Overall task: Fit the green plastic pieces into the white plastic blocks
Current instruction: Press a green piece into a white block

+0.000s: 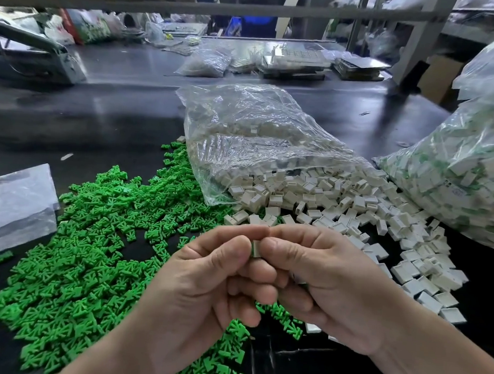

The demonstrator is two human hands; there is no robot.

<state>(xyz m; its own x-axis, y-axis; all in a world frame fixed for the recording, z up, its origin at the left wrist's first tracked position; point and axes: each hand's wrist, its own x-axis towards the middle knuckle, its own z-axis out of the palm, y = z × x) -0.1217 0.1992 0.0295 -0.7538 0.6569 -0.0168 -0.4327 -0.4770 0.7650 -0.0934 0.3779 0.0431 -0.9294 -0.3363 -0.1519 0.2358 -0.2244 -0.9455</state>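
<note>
Head view: 2 hands, left hand [205, 285] and right hand [329, 293], fingers [295, 236] clamped on 1 white block [256, 249] above the desk [114, 106]. Green pieces [91, 249] and loose white blocks [340, 204] lie heaped, too many to count.

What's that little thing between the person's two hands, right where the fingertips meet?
A small white block, pinched from both sides by the left hand and the right hand, which mostly hide it. The head view shows it.
</note>
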